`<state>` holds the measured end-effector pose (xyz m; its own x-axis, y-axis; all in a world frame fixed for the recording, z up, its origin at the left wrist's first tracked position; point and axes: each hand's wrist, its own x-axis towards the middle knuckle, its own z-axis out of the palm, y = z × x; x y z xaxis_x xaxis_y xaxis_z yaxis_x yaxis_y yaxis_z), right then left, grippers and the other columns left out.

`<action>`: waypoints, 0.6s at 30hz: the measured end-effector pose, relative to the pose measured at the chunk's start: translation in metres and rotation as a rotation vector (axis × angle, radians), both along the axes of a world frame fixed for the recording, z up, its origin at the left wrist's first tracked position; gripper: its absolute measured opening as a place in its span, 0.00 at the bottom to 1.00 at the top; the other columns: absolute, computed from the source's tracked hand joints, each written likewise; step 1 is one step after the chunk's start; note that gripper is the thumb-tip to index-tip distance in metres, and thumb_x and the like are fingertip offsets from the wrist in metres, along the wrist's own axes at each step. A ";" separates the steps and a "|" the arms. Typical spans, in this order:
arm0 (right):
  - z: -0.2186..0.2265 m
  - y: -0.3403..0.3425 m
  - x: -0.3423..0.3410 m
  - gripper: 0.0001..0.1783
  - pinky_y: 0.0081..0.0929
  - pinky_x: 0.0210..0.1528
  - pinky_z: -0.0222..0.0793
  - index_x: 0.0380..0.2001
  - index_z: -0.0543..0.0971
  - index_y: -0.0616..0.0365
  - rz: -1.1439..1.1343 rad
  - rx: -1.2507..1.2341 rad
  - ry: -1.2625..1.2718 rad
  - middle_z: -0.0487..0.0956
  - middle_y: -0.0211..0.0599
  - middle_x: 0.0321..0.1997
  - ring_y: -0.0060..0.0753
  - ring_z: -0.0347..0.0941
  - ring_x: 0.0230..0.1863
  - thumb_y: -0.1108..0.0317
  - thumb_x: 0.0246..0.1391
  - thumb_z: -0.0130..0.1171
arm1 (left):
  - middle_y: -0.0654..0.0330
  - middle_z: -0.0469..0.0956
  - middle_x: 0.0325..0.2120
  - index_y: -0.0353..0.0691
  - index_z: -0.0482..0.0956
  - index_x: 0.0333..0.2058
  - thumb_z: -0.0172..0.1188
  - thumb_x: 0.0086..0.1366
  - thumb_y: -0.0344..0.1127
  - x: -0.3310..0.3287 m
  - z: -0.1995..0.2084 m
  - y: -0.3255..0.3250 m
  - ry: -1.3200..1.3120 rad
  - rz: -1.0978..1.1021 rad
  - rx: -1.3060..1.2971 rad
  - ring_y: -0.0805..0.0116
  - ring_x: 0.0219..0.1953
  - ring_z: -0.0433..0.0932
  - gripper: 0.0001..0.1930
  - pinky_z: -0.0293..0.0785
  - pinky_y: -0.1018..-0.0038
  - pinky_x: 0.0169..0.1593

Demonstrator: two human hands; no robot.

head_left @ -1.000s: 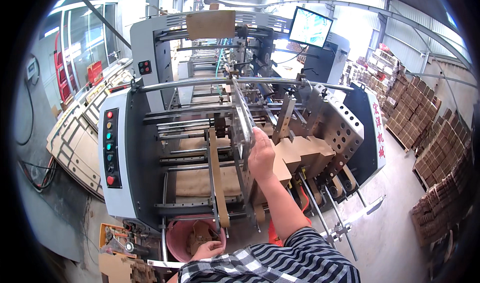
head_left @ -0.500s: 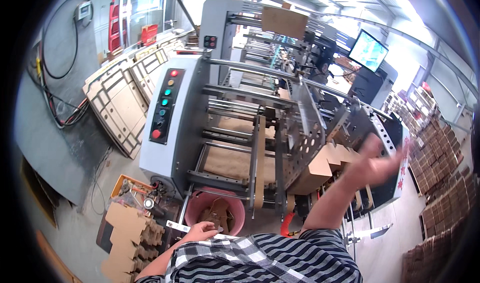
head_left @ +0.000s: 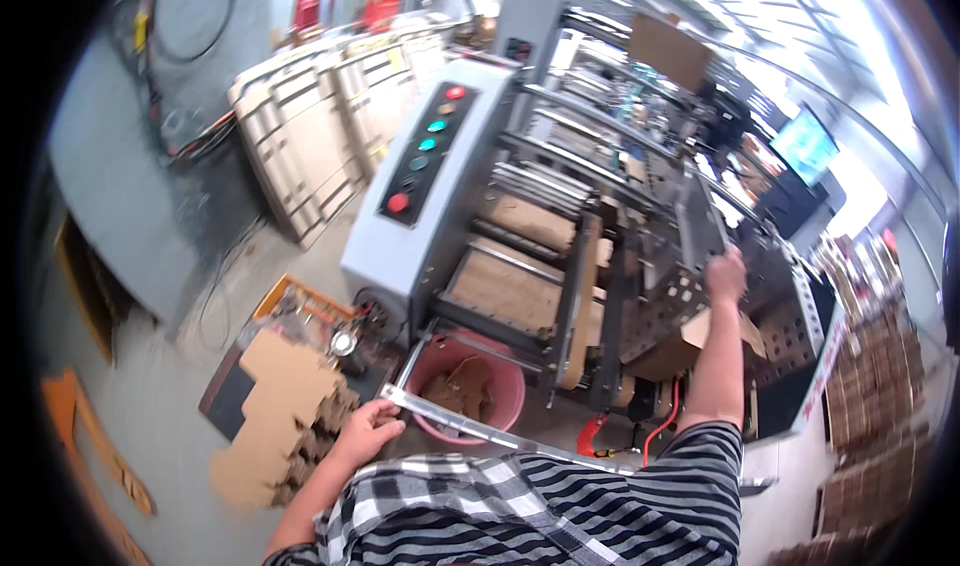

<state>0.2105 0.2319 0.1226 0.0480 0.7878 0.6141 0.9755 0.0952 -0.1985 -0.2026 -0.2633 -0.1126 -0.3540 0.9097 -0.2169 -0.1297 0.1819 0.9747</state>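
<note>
My left hand [head_left: 368, 432] is beside the near end of a long metal bar [head_left: 450, 418], thumb and fingers apart; whether the fingertips touch the bar is unclear. Just left of that hand lies a stack of die-cut brown cardboard pieces [head_left: 285, 391]. My right arm stretches forward into the machine. At its end, my right hand [head_left: 726, 274] is up against or close to an upright metal plate [head_left: 700, 216]. Its fingers are blurred and partly hidden. Below that hand, folded brown cardboard [head_left: 665, 354] sits in the machine beside a perforated metal plate [head_left: 680, 296].
A grey machine housing [head_left: 400, 256] carries a row of coloured buttons. Under the frame stands a pink bucket [head_left: 512, 406] with cardboard scraps. Wooden die boards [head_left: 300, 146] lean at the left. Stacked brown bundles [head_left: 875, 366] and a lit screen [head_left: 804, 146] are on the right.
The view has swung, shifting the machine right and up. My right hand has gone from above the machine's right side to the upright plate. My left hand now lies nearer the cardboard stack.
</note>
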 end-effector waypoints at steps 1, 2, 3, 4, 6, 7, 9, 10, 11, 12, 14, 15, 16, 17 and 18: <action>-0.014 0.021 0.008 0.16 0.49 0.46 0.70 0.43 0.73 0.57 0.012 0.070 -0.040 0.77 0.56 0.40 0.57 0.75 0.43 0.62 0.53 0.47 | 0.55 0.76 0.43 0.30 0.70 0.52 0.66 0.55 0.34 -0.004 -0.002 -0.012 0.026 0.036 0.018 0.68 0.44 0.76 0.27 0.73 0.71 0.48; -0.015 0.007 -0.024 0.15 0.49 0.45 0.71 0.41 0.73 0.58 -0.032 0.089 -0.114 0.78 0.53 0.38 0.57 0.76 0.42 0.63 0.53 0.47 | 0.55 0.76 0.43 0.31 0.70 0.52 0.65 0.55 0.35 -0.007 0.003 -0.027 0.107 0.060 0.012 0.68 0.44 0.76 0.27 0.73 0.71 0.49; -0.011 -0.004 -0.047 0.15 0.47 0.44 0.72 0.40 0.73 0.60 -0.162 0.026 -0.048 0.78 0.51 0.39 0.52 0.76 0.42 0.63 0.54 0.48 | 0.55 0.77 0.43 0.32 0.70 0.52 0.65 0.55 0.36 -0.007 0.013 -0.036 0.182 0.074 -0.012 0.69 0.44 0.76 0.27 0.72 0.71 0.49; -0.020 0.021 0.000 0.14 0.42 0.43 0.74 0.39 0.73 0.62 -0.194 -0.022 -0.375 0.78 0.50 0.40 0.48 0.77 0.43 0.63 0.54 0.47 | 0.58 0.75 0.46 0.34 0.68 0.55 0.64 0.56 0.33 -0.008 0.012 -0.034 0.157 0.007 0.005 0.69 0.46 0.74 0.27 0.71 0.70 0.51; -0.032 0.046 0.053 0.12 0.43 0.39 0.76 0.34 0.72 0.61 -0.181 0.133 -0.402 0.80 0.51 0.35 0.50 0.79 0.38 0.63 0.54 0.47 | 0.57 0.75 0.47 0.34 0.70 0.53 0.65 0.56 0.34 -0.003 0.030 -0.032 0.242 -0.016 0.036 0.69 0.46 0.75 0.26 0.71 0.70 0.52; -0.032 0.043 0.076 0.10 0.48 0.36 0.75 0.37 0.70 0.59 -0.183 0.154 -0.167 0.79 0.54 0.36 0.57 0.77 0.36 0.66 0.54 0.45 | 0.55 0.76 0.45 0.34 0.70 0.53 0.65 0.55 0.37 -0.005 0.035 -0.029 0.324 -0.023 0.078 0.67 0.46 0.75 0.27 0.70 0.70 0.51; -0.022 0.032 0.053 0.20 0.52 0.46 0.70 0.48 0.70 0.53 -0.251 -0.022 -0.098 0.78 0.53 0.45 0.58 0.74 0.46 0.61 0.53 0.42 | 0.51 0.76 0.43 0.36 0.71 0.52 0.65 0.53 0.41 -0.010 0.048 -0.036 0.484 0.045 0.073 0.61 0.47 0.75 0.28 0.70 0.69 0.52; -0.015 0.034 0.043 0.22 0.52 0.49 0.68 0.50 0.69 0.51 -0.241 -0.025 -0.096 0.77 0.52 0.47 0.58 0.73 0.48 0.60 0.51 0.42 | 0.52 0.76 0.43 0.37 0.71 0.51 0.65 0.53 0.40 -0.014 0.047 -0.044 0.508 0.112 0.103 0.61 0.47 0.75 0.27 0.69 0.69 0.52; -0.014 0.038 0.040 0.25 0.52 0.51 0.66 0.53 0.68 0.50 -0.254 -0.045 -0.086 0.76 0.51 0.49 0.58 0.72 0.50 0.60 0.50 0.42 | 0.51 0.76 0.43 0.37 0.71 0.51 0.64 0.54 0.40 -0.018 0.049 -0.045 0.512 0.160 0.141 0.60 0.48 0.75 0.27 0.69 0.69 0.52; -0.014 0.038 0.032 0.25 0.52 0.52 0.66 0.52 0.68 0.52 -0.236 -0.057 -0.088 0.76 0.53 0.49 0.58 0.72 0.50 0.60 0.49 0.43 | 0.51 0.76 0.43 0.37 0.71 0.51 0.64 0.54 0.41 -0.023 0.050 -0.048 0.558 0.222 0.099 0.58 0.48 0.75 0.27 0.69 0.67 0.52; -0.007 0.020 0.009 0.25 0.54 0.52 0.64 0.49 0.68 0.55 -0.209 -0.057 -0.091 0.76 0.55 0.48 0.59 0.72 0.50 0.59 0.47 0.44 | 0.50 0.76 0.44 0.37 0.72 0.49 0.64 0.53 0.42 -0.038 0.039 -0.055 0.708 0.349 -0.002 0.54 0.48 0.75 0.26 0.68 0.65 0.53; -0.007 0.018 0.006 0.26 0.53 0.52 0.65 0.51 0.68 0.54 -0.221 -0.069 -0.105 0.76 0.54 0.49 0.59 0.72 0.50 0.59 0.47 0.44 | 0.50 0.76 0.44 0.37 0.73 0.48 0.64 0.53 0.43 -0.049 0.023 -0.060 0.812 0.398 -0.065 0.53 0.48 0.74 0.25 0.68 0.64 0.54; -0.003 0.014 0.006 0.26 0.52 0.52 0.65 0.52 0.68 0.53 -0.238 -0.075 -0.115 0.76 0.53 0.49 0.58 0.72 0.50 0.60 0.48 0.43 | 0.50 0.74 0.46 0.37 0.73 0.48 0.64 0.53 0.44 -0.062 0.010 -0.066 0.908 0.413 -0.178 0.52 0.51 0.72 0.26 0.64 0.61 0.57; 0.000 0.012 0.004 0.27 0.51 0.51 0.66 0.54 0.67 0.53 -0.254 -0.081 -0.123 0.76 0.52 0.50 0.58 0.72 0.51 0.60 0.48 0.43 | 0.50 0.73 0.49 0.38 0.73 0.48 0.64 0.53 0.45 -0.074 -0.005 -0.075 1.006 0.427 -0.293 0.51 0.53 0.69 0.26 0.61 0.59 0.59; 0.002 0.011 0.002 0.27 0.51 0.51 0.66 0.54 0.67 0.53 -0.259 -0.079 -0.133 0.76 0.52 0.50 0.58 0.72 0.51 0.59 0.48 0.43 | 0.50 0.69 0.53 0.39 0.70 0.51 0.64 0.53 0.46 -0.083 -0.022 -0.084 1.054 0.456 -0.446 0.51 0.58 0.64 0.29 0.55 0.57 0.62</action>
